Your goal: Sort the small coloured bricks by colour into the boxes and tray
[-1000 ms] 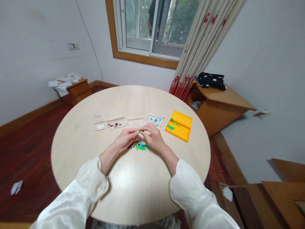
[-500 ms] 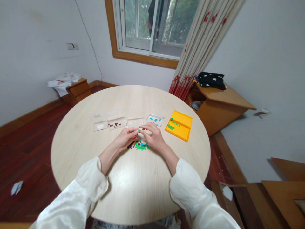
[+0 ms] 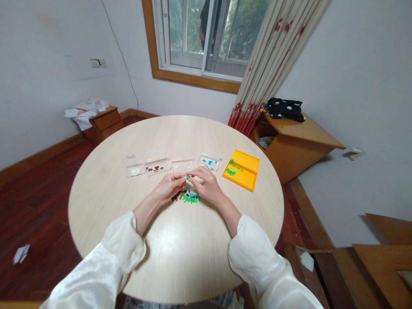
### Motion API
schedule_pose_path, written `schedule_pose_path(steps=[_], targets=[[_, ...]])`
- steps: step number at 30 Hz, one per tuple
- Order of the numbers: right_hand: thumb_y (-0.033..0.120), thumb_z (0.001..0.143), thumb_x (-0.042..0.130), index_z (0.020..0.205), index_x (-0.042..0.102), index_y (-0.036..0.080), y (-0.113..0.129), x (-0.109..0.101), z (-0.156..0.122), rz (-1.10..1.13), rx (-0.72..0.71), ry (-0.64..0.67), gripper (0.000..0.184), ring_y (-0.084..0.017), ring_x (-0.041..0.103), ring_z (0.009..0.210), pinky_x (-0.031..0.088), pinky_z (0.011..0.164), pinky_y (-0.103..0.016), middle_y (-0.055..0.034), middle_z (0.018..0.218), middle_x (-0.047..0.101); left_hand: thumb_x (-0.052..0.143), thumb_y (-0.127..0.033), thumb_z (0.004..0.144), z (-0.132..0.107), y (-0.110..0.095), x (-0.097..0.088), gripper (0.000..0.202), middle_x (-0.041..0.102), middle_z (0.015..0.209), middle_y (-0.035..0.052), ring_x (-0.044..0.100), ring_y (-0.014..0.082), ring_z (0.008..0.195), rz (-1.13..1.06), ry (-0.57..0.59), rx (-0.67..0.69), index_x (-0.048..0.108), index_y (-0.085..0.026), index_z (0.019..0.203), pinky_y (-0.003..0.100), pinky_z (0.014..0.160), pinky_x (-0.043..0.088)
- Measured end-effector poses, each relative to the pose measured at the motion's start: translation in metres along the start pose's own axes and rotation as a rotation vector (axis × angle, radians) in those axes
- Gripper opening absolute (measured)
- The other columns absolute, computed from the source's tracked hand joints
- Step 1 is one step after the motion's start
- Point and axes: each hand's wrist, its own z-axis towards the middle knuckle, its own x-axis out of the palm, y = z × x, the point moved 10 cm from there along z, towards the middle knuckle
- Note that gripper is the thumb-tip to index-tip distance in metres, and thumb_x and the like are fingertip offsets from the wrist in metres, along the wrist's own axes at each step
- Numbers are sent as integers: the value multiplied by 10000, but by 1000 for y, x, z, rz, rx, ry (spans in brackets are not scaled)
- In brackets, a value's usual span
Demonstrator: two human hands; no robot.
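Observation:
My left hand (image 3: 170, 187) and my right hand (image 3: 207, 185) meet over a small pile of green, blue and brown pieces (image 3: 189, 197) on the round table (image 3: 174, 240). Between their fingertips sits a small green piece (image 3: 187, 176), pinched from both sides. Both hands have curled fingers. Just beyond them lies a row of clear trays: one with a pale piece (image 3: 135, 171), one with brown pieces (image 3: 157, 166), one that looks bare (image 3: 183, 165), one with blue pieces (image 3: 208, 162). A yellow tray (image 3: 242, 169) holds green pieces at the right.
A wooden cabinet (image 3: 294, 143) with dark spotted cloth (image 3: 285, 108) stands right of the table, by a curtain (image 3: 273, 56). A low wooden drawer unit (image 3: 104, 122) with papers is at the far left. Paper scraps lie on the red floor.
The hands have barely shifted; the fingertips stay together on the green piece.

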Motion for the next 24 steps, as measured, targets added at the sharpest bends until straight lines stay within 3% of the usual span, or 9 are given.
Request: schedule_pose_path(steps=[13,24], targets=[[208,841,560,893,660,184,-1,6,0,-116,-9,127,116,-171,519,823,406,777,-328,-47,812,631,824,-356,502,2,9,-7,392,525,544,-9,377,61,505,53,-49,-48,701,-74,745,218,519,275],[220,850,539,853,644,192,-4,0,1,-107,24,68,108,-167,535,816,404,777,-325,-36,794,631,810,-315,532,0,8,-12,316,522,548,-15,401,58,507,23,-134,-65,682,-85,706,217,536,321]])
